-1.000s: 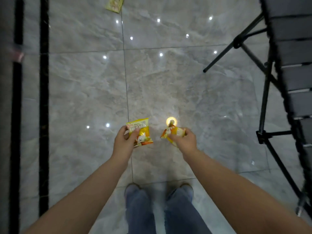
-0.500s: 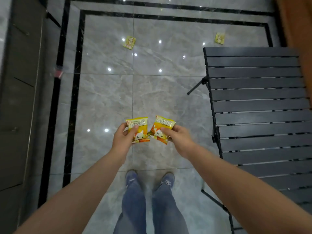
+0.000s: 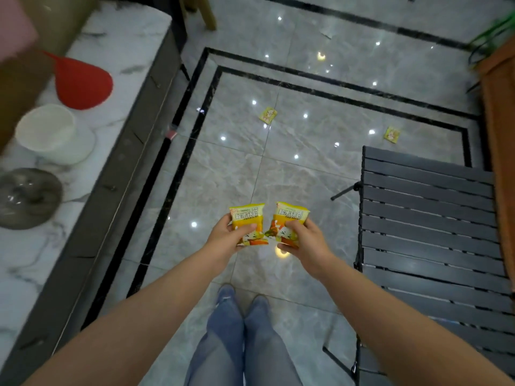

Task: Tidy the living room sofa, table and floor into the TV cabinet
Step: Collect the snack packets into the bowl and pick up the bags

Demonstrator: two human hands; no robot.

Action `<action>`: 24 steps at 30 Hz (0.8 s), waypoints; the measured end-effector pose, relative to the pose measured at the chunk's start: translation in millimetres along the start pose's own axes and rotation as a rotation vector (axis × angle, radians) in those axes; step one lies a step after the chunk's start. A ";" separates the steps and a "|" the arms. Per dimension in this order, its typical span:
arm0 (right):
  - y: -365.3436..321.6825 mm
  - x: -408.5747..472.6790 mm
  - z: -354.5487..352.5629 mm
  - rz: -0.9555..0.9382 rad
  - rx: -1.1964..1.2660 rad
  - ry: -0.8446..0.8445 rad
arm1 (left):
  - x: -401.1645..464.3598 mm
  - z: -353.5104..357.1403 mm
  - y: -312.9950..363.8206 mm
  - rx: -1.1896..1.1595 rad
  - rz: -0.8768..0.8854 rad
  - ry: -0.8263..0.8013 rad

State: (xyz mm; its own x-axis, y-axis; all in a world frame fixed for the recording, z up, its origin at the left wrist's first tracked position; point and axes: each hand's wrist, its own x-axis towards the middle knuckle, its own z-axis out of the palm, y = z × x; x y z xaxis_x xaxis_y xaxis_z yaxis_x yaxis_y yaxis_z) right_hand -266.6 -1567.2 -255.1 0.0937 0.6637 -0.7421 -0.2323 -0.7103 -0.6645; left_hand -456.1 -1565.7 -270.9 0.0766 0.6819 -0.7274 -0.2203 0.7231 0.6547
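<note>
At the far left a marble-topped TV cabinet (image 3: pixel 117 51) runs along the wall and carries three vessels: one red funnel-shaped piece (image 3: pixel 80 82), one white bowl (image 3: pixel 53 135) and one grey glass dish (image 3: pixel 28 197), each standing apart from the next; a blurred brown and pink shape fills the top left corner, too smeared to tell what it is; to the right lies the grey tiled floor (image 3: pixel 223 176) with two black border lines and many small light reflections; over it the left hand (image 3: pixel 227 239) holds one yellow snack packet (image 3: pixel 248 218), its grip closed round the packet's lower half with the thumb across the front; just beside it the right hand (image 3: pixel 302 240) grasps a second yellow packet (image 3: pixel 291 217) in the same way, and the two packets nearly touch at their lower corners; two more small yellow packets lie flat on the floor farther off, one near the middle (image 3: pixel 268 115) and one farther right (image 3: pixel 391 133), well apart; that makes four packets in all; two legs in blue jeans (image 3: pixel 239 338) stand below the hands; at the right stands one dark slatted bench (image 3: pixel 429 218) on thin black legs; beyond it an orange-brown edge and some green leaves show at the frame's border.
</note>
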 end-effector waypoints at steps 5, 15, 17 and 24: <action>-11.2 -28.7 40.2 0.007 -0.198 -0.136 | -50.1 -21.4 8.0 -0.064 0.050 0.088; 11.8 -73.6 138.0 -0.050 -0.546 -0.399 | -139.7 -111.0 -12.2 -0.287 0.160 0.322; 23.7 -84.3 171.9 -0.050 -0.617 -0.441 | -155.7 -141.3 -19.7 -0.335 0.185 0.368; 54.1 -102.9 275.7 -0.017 -0.699 -0.479 | -183.0 -230.8 -32.6 -0.428 0.229 0.527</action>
State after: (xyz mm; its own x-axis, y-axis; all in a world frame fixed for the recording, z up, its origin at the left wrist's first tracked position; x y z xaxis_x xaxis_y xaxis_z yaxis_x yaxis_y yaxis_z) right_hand -555.7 -1609.2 -190.6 -0.3651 0.5913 -0.7191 0.4322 -0.5765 -0.6935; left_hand -687.4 -1739.5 -206.5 -0.4734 0.5890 -0.6550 -0.5453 0.3880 0.7430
